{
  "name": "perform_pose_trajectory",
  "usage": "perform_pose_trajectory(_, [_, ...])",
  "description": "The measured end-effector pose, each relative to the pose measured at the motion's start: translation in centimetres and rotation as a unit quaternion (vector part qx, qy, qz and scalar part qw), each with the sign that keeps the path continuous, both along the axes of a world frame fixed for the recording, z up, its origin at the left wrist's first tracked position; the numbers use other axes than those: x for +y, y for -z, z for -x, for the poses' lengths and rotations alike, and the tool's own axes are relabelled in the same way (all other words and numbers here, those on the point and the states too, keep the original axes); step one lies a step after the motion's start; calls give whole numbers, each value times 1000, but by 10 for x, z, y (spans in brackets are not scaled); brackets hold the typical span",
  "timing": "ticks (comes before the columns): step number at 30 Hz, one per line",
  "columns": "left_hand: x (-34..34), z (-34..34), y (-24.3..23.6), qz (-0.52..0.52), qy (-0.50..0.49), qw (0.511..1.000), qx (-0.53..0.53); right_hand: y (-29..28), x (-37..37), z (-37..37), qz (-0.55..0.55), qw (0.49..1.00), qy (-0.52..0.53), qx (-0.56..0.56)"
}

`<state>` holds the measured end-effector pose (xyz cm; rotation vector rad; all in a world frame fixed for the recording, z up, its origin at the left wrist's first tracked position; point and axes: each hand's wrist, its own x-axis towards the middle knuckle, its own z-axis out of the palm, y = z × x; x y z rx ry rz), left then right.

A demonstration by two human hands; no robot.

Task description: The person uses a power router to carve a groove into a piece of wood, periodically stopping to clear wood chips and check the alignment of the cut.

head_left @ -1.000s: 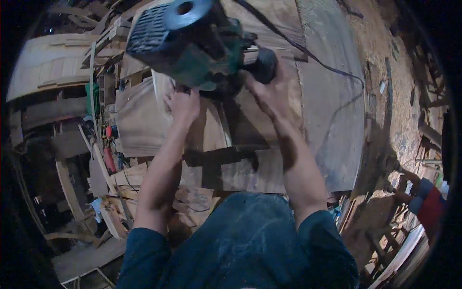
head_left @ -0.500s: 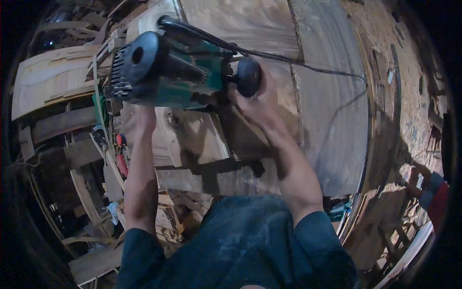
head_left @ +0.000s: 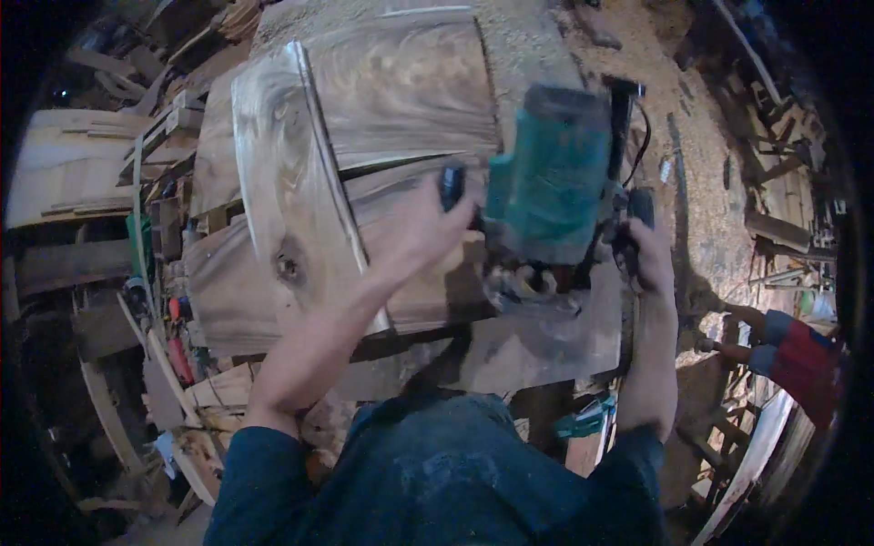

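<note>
A green and black plunge router [head_left: 557, 173] stands upright over the right side of the wood, its round base [head_left: 533, 298] low near the front edge. My left hand [head_left: 446, 218] is closed around its left knob handle. On the other side, my right hand [head_left: 651, 259] grips the right handle. A knotty plank [head_left: 282, 173] with a pale edge lies aslant across wide brown boards [head_left: 401, 82] to the left of the router. Motion blurs the router, and I cannot tell whether its base touches the board below.
Sawdust covers the ground [head_left: 701, 164] at the right. Another person [head_left: 801, 359] in red and blue is at the right edge. Stacked pale boards [head_left: 82, 164] and scrap wood lie at the left, near a red-handled tool [head_left: 179, 359]. A dark cord [head_left: 645, 136] runs beside the router.
The router has swung from lying tilted at the upper left to upright at the right. Both hands moved right with it. The knotty plank and boards now show more fully.
</note>
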<state>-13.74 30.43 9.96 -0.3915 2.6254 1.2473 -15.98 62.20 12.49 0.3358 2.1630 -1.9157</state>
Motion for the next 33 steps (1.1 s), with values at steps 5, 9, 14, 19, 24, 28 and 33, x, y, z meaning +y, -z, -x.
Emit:
perform_pose_trajectory(5, [68, 0, 16, 27, 104, 993, -49, 34, 81, -24, 44, 994, 42, -90])
perform_pose_trajectory(9, [101, -2, 20, 50, 144, 984, -87, 65, 124, -43, 21, 975, 71, -210])
perform_pose_trajectory(14, [107, 3, 36, 36, 177, 976, -120, 98, 143, -37, 59, 964, 99, -238])
perform_pose_trajectory(19, [89, -2, 16, 81, 196, 967, -138, 106, 131, -11, 31, 963, 29, -267])
perform_pose_trajectory(24, [27, -40, 5, -50, 9, 993, -109, 93, 105, -1, 43, 960, 8, -278])
perform_pose_trajectory(28, [-88, -110, 30, 205, -169, 963, 43, 85, 122, -6, -14, 952, -6, -305])
perform_pose_trajectory(33, [-158, -215, 57, 59, -401, 913, 54, 73, 96, 3, 17, 963, -32, -266])
